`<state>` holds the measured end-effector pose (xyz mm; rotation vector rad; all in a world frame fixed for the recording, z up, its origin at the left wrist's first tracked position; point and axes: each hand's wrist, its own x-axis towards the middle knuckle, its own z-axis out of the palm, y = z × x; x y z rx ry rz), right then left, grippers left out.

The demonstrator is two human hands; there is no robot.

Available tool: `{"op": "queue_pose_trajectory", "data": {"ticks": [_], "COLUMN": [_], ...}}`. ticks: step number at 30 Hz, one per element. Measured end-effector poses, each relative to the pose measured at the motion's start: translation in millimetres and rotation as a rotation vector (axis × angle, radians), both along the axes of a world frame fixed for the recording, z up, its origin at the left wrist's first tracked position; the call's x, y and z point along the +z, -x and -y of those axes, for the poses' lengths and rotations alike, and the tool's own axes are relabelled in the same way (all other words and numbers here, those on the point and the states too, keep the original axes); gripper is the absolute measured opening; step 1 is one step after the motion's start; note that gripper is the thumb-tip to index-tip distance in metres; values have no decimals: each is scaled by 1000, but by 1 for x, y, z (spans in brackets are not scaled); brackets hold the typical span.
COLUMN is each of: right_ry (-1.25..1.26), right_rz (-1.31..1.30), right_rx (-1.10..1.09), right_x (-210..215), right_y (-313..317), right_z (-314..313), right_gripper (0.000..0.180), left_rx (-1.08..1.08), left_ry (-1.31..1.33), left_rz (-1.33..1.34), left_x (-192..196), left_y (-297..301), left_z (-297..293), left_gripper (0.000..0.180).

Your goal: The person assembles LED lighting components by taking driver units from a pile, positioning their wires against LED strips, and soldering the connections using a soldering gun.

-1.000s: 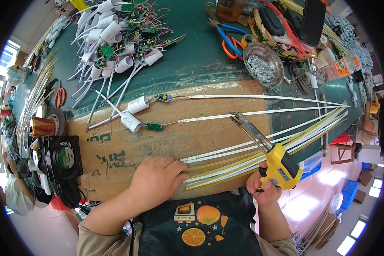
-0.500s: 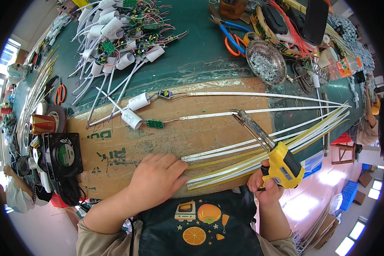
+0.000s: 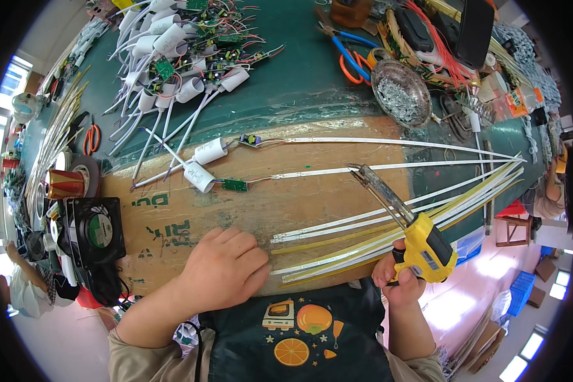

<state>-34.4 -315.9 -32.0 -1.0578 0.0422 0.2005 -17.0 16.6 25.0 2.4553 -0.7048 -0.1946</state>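
Note:
My left hand [image 3: 225, 267] rests on the brown board with its fingers curled. Whatever is under the fingers, if anything, is hidden. Just right of its knuckles lie the left ends of a fan of white and yellow LED strips [image 3: 363, 253]. My right hand [image 3: 398, 280] grips a yellow-and-black soldering gun [image 3: 430, 248], its long metal tip slanting up and left over the strips. Beyond, two LED strips [image 3: 395, 143] are wired to small green circuit boards [image 3: 234, 185]. Each board lies beside a white cylindrical housing [image 3: 199, 177] with a cable.
A heap of white housings and circuit boards [image 3: 172, 57] covers the far left. A metal bowl of grey scraps [image 3: 401, 95] and blue-handled pliers [image 3: 342, 54] lie far right. At the left edge stand a black fan [image 3: 95, 232] and a red-gold can [image 3: 67, 184].
My left hand has shifted slightly left, and one strip's end now reaches further left beside it. The soldering gun stays almost in place in my right hand.

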Motion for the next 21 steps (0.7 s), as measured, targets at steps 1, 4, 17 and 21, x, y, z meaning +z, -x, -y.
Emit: {"op": "queue_pose_trajectory", "data": {"ticks": [1,4,17,21], "right_ry": [39,39,68,58], "right_rz": [15,17,28,29], "right_rx": [6,9,21,30], "right_x": [0,0,1,-1], "right_y": [-1,-1,-3,-4], "right_z": [0,-1,-1,-1], "right_gripper": [61,61,63,63], "left_rx": [33,70,-116,-177], "left_ry": [-36,-42,-7,0], "left_rz": [58,93,-94,-217], "left_x": [-7,-9,-3,5], "left_y": [1,2,14,29], "left_z": [3,11,-13,-26], "left_gripper": [21,23,19,16]}}
